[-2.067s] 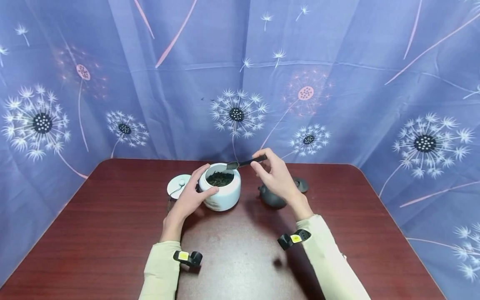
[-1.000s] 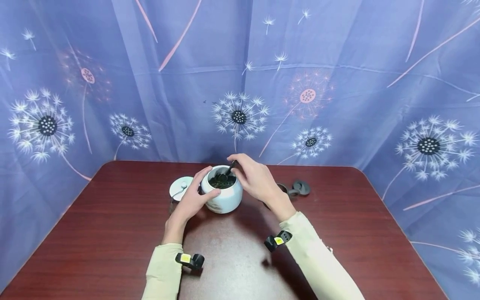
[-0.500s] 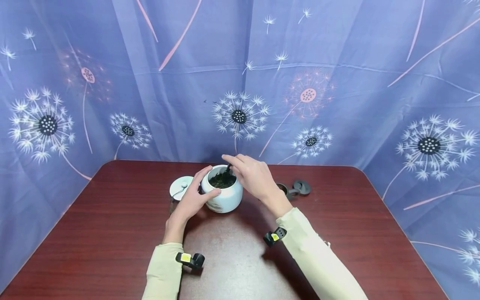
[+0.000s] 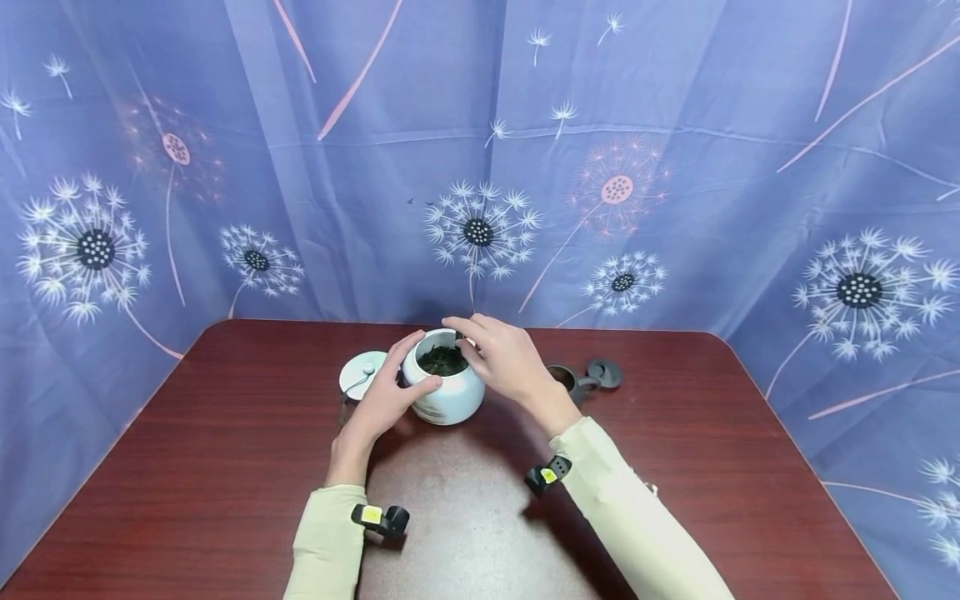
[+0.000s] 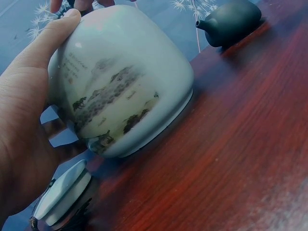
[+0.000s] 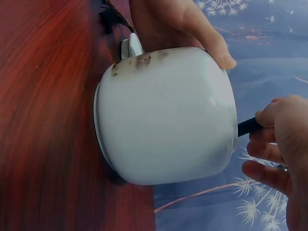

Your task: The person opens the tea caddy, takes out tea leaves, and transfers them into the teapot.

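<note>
the white jar [image 4: 453,400] stands upright near twelve o'clock on the desk [image 4: 225,467], dark leaves [image 4: 441,361] inside; its glossy wall suggests glazed ceramic, so it is probably stiff, fairly heavy, slippery and breakable, best steadied with a wide grasp around the shoulder. the left hand [image 4: 381,393] is clamped there, on its nine o'clock side. the black-handled tool [image 6: 249,127] enters the mouth around one o'clock, lower end hidden; it should be light, easiest held high on the handle, where the right hand [image 4: 506,358] pinches it. a white lid [image 4: 358,375] lies at nine, a dark teapot [image 5: 233,23] at three.
</note>
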Tool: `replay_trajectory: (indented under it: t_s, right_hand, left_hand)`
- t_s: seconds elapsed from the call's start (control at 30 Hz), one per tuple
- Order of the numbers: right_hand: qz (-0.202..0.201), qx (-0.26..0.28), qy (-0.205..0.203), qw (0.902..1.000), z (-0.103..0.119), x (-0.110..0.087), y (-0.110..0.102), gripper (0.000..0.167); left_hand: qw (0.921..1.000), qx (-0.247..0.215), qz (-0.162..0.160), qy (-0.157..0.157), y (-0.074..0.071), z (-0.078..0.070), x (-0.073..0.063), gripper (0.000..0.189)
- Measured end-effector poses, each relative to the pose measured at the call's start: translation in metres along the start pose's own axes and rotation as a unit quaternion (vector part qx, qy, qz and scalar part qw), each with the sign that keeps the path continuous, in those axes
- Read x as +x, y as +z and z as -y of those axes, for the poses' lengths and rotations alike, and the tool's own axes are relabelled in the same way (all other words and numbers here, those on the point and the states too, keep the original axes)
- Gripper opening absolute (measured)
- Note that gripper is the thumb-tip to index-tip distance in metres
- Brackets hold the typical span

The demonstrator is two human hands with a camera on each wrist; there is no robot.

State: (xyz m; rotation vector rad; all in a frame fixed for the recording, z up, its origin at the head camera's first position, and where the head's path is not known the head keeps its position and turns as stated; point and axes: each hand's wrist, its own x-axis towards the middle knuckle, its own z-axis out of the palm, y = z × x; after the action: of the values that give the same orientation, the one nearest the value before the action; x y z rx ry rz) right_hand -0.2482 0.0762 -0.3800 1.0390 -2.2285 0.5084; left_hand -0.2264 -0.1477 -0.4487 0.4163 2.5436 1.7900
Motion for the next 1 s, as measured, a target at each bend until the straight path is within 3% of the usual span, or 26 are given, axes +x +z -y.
replay_trajectory:
  t_s: [0.17, 0.4, 0.57, 0.67, 1.0]
  right_hand:
    - [0.011, 0.033, 0.044, 0.9984, 0.0, -0.004, -0.001, 0.032]
    - [0.011, 0.083, 0.102, 0.9912, 0.001, -0.008, 0.002, 0.029]
    - [-0.005, 0.129, 0.138, 0.982, 0.002, -0.01, 0.005, 0.029]
    - [-0.011, 0.144, 0.167, 0.9754, 0.003, -0.011, 0.007, 0.027]
    - [-0.037, 0.2, 0.24, 0.9492, 0.005, -0.015, 0.013, 0.023]
  left_hand:
    - [1.0, -0.004, 0.001, -0.004, -0.001, -0.004, -0.001, 0.082]
    - [0.9999, -0.002, 0.011, -0.012, -0.002, -0.038, -0.013, 0.079]
    - [0.9999, 0.0, 0.01, -0.009, -0.002, -0.039, -0.014, 0.079]
    - [0.9999, 0.002, 0.011, -0.011, -0.002, -0.038, -0.013, 0.079]
    - [1.0, 0.003, 0.0, -0.009, 0.001, -0.002, 0.0, 0.081]
